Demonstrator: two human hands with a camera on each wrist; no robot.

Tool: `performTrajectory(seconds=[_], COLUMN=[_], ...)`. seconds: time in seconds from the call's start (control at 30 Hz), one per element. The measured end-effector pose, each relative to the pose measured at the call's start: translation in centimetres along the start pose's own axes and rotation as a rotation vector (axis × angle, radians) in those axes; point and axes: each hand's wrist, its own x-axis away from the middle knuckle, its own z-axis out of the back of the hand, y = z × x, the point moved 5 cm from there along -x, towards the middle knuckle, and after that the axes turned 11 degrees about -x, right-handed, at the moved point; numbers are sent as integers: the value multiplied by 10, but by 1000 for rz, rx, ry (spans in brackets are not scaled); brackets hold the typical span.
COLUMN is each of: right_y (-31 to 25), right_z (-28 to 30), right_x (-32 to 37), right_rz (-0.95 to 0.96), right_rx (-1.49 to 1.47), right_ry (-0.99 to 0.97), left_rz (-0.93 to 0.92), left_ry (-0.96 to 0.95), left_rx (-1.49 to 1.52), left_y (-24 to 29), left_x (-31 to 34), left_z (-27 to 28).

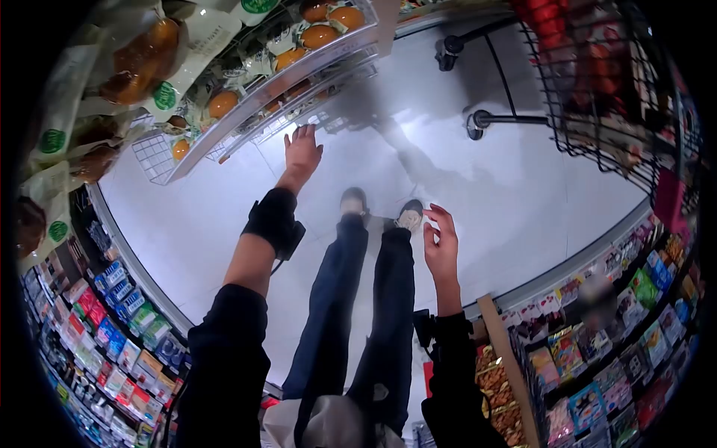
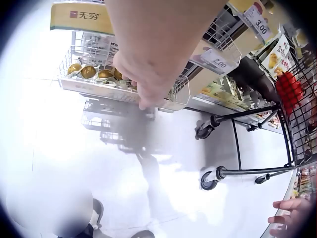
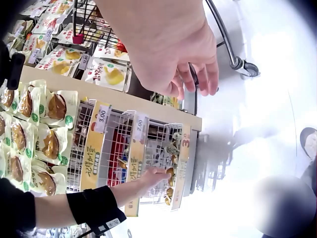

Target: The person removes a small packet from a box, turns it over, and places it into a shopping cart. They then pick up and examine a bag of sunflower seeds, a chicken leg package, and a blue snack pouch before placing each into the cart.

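My left hand [image 1: 302,155] reaches down to the lowest wire basket [image 2: 79,85] of a snack rack. In the left wrist view it covers part of a row of brown eggs [image 2: 88,72] in clear packs. The right wrist view shows the fingers of this left hand [image 3: 151,179] inside the basket, right beside the eggs [image 3: 170,181]; its fingertips are partly hidden. Over the floor, my right hand [image 1: 441,243] hangs in the air with loosely bent fingers and holds nothing. Price strips marked 3.00 [image 2: 258,24] and 2.00 [image 2: 216,60] front the upper tiers.
A black wire shopping cart [image 1: 597,112] on casters stands at the far right with red packs in it. Bagged brown meat snacks [image 3: 55,106] hang beside the rack. Packed shelves [image 1: 123,328] line the left, with more goods [image 1: 597,358] on the right.
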Motion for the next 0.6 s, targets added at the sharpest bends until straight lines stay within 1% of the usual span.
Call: performTrajectory(seconds=[0.1, 0.13, 0.23, 0.27, 0.37, 0.47, 0.57, 0.6], right_y=[24, 33, 57, 64, 79, 86, 90, 91], right_z=[-6, -7, -9, -10, -12, -12, -14, -15], right_x=[-21, -27, -40, -44, -49, -50, -50, -50], right_rz=[-14, -31, -41, -27, -14, 11, -40, -44], right_rx=[-14, -36, -19, -11, 7, 18, 7, 7], right_ry=[-48, -54, -58, -63, -78, -89, -111, -114], left_rz=[-20, -33, -43, -6, -12, -24, 49, 52], left_ry=[108, 105, 260, 290, 276, 370, 326, 351], left_rx=[-39, -45, -59, -88, -12, 43, 381, 373], left_y=[-2, -3, -2, 0, 4, 0, -6, -5], left_x=[-36, -48, -77, -86, -99, -116, -125, -125], left_z=[-16, -21, -32, -36, -34, -43, -37, -34])
